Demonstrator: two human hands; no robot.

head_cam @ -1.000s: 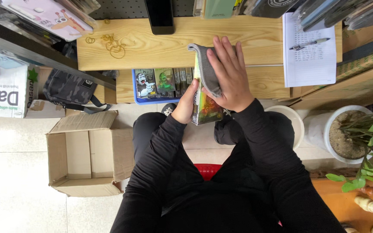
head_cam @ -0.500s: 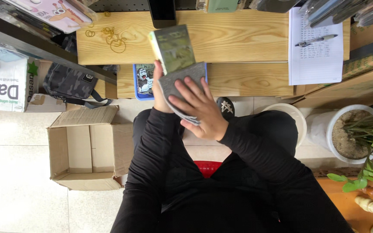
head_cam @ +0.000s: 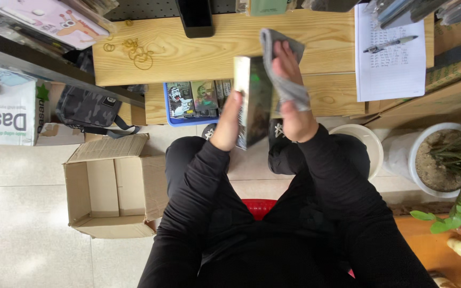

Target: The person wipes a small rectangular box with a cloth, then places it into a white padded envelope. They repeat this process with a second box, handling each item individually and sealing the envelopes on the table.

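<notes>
One glossy card pack (head_cam: 253, 101), edge-on, is being pinched by left hand (head_cam: 229, 124); right hand (head_cam: 290, 101) grip is pressing grey cloth (head_cam: 284, 69) against it, wiping apparently midway; more packs are waiting in blue tray (head_cam: 188, 118).

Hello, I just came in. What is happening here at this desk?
A person in black clothes sits at a light wooden desk. The left hand holds a flat, glossy rectangular case upright by its lower edge. The right hand presses a grey cloth against the case's side. Below the desk, a blue tray of similar printed cases stands, and an open cardboard box rests on the tiled floor beside the left leg.
</notes>
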